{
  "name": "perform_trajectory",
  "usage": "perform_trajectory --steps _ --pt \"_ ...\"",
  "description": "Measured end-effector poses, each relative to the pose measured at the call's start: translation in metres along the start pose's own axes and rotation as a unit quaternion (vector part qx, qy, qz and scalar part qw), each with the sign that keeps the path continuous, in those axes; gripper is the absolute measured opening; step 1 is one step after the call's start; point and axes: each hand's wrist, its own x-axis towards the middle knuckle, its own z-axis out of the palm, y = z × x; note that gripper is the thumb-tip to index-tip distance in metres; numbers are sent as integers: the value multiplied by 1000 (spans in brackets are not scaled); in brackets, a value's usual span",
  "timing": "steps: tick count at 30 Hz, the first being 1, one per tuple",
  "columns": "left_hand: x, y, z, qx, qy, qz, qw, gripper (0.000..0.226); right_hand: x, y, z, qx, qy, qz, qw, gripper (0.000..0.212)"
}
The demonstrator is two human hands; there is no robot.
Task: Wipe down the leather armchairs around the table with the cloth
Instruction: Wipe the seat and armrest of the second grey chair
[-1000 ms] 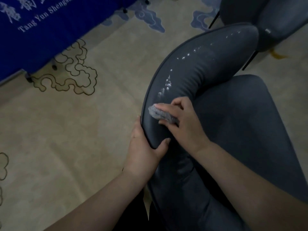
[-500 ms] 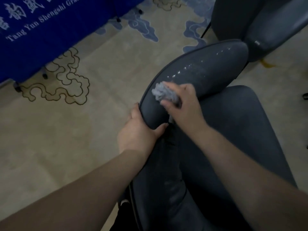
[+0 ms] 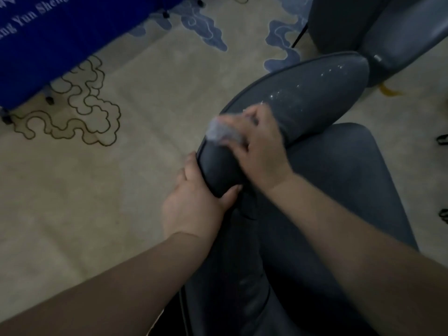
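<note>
A dark grey leather armchair fills the lower right, its curved backrest top running up to the right with white droplets along it. My right hand holds a crumpled grey cloth and presses it on the backrest's left edge; hand and cloth are motion-blurred. My left hand grips the backrest rim just below, thumb on the inner face and fingers round the outside.
A second dark armchair stands at the upper right, almost touching the first one's backrest tip. A table under a blue cloth with white lettering fills the upper left. Beige carpet with cloud patterns covers the floor.
My right hand has moved the cloth up along the backrest top towards the droplets, leaving fewer droplets showing. My left hand has kept its grip on the rim. The camera view has shifted.
</note>
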Motion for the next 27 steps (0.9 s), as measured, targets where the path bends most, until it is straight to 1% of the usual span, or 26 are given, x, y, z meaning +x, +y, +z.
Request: perform_trajectory --steps 2,4,6,8,11,14,17,19,21,24,25,27 --pt "-1 1 -1 12 2 -4 1000 99 23 16 -6 -24 26 53 998 35" --pt "-2 0 -1 9 0 -5 1000 99 34 22 -7 -21 33 92 995 34" --pt "-3 -1 -1 7 0 -6 1000 99 23 14 -3 -9 26 97 995 32" --pt "-3 -2 -1 6 -3 -5 1000 100 -4 -3 1 7 22 75 997 30" --pt "-3 -2 0 4 -5 2 1000 102 -32 -17 5 11 15 52 998 35" --pt "-2 -1 1 11 1 2 1000 101 -4 -1 1 -26 1 55 998 35" --pt "-2 0 1 7 9 -1 1000 100 38 28 -7 -71 40 108 991 32" --pt "-3 0 1 13 12 0 1000 100 46 39 -8 -59 68 140 986 31" --pt "-3 1 2 22 12 -4 1000 100 31 30 -2 -28 65 119 990 28" --pt "-3 1 3 28 8 -7 1000 102 -11 2 7 37 36 73 996 28" --pt "-3 1 3 29 9 -8 1000 102 -17 -1 7 44 25 58 997 29" --pt "-2 1 3 35 17 -10 999 101 -1 9 2 21 11 41 999 31"
